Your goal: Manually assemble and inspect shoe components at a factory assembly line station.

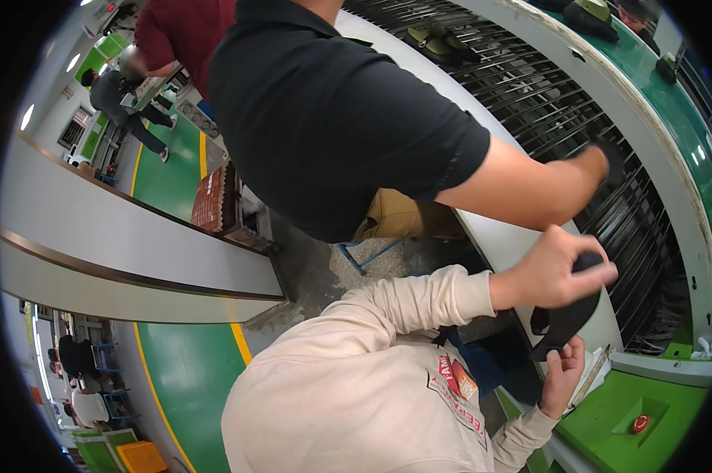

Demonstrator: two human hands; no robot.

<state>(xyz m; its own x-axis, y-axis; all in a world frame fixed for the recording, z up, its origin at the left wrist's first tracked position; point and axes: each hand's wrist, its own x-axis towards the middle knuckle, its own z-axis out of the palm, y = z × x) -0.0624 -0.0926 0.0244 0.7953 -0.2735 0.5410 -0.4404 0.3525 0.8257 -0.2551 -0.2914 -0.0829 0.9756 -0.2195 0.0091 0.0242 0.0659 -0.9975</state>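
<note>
Between left hand [557, 270] and right hand [562, 377], a held piece [574, 318]; right of it, the rod conveyor [529, 96], bearing other pieces [439, 46] farther along; lower right, a button [640, 425] on the panel [596, 432]

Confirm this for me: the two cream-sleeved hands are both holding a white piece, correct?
Not quite: the piece is black, not white, as the head view shows. The cream-sleeved left hand and right hand are both holding it.
</note>
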